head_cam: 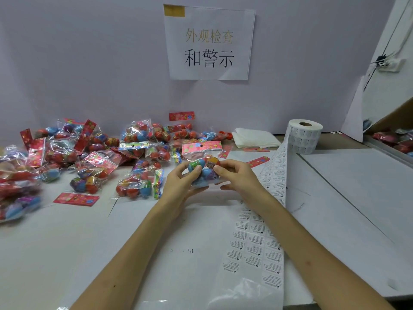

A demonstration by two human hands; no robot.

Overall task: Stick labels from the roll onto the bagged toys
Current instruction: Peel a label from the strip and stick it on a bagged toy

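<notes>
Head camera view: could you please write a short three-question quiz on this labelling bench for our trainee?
1. True or false: the label roll stands to the right of the pile of bagged toys.
2. The left hand and right hand together hold: A) one bagged toy; B) the roll; C) scissors.
3. Fill in: the unrolled label strip lies on the person's ____ side.
Key: 1 true; 2 A; 3 right.
</notes>
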